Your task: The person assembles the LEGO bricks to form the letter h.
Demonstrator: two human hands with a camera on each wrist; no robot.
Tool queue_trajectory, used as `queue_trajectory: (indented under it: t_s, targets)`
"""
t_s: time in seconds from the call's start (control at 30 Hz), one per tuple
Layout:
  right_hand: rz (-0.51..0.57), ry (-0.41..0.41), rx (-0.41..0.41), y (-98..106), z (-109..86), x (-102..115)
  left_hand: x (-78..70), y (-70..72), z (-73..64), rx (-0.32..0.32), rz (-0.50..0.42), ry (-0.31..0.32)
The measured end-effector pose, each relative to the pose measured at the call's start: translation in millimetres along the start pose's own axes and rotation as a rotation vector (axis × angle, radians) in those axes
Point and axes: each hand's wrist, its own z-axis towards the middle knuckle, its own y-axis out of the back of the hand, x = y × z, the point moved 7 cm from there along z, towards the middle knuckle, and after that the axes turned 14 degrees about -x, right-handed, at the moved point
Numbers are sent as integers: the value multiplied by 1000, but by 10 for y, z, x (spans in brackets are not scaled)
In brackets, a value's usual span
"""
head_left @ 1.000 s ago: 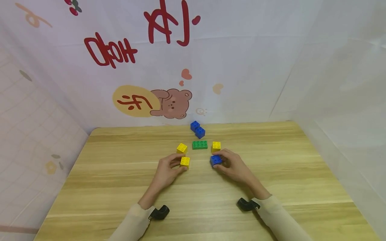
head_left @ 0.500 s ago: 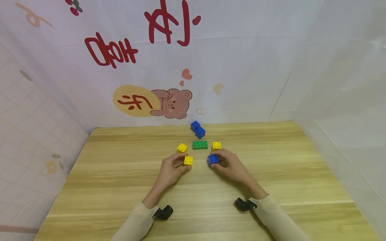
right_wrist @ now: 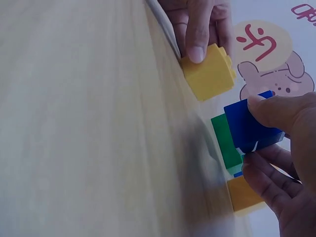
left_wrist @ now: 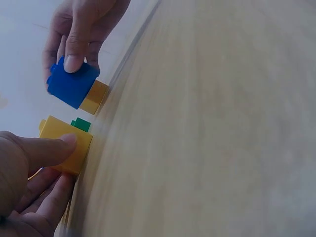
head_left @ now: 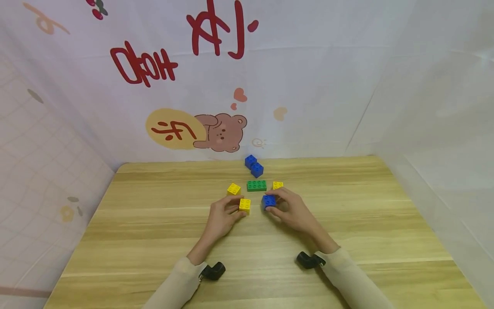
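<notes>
Head view, left hand [head_left: 223,215] pinching yellow block [head_left: 245,205], blue block [head_left: 268,202] seemingly raised

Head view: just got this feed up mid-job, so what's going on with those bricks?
A person's left hand pinches a yellow square plastic brick, and the right hand a blue square plastic brick. The held bricks are close but not touching. Beyond them lies a green rectangular plastic brick, with another yellow brick to its left and a third yellow brick, partly hidden by the right hand, to its right. Two more blue bricks sit near the wood-grained table's far edge.
</notes>
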Motion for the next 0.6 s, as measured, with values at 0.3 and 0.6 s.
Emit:
queue_trajectory:
  t_s: [0.3, 0.6]
  targets:
    - [44, 34, -34, -34, 76, 112, -21, -71, 15, -14, -3, -20]
    - [66, 14, -46, -84, 189, 216, -35, -124, 29, -58, -9, -7]
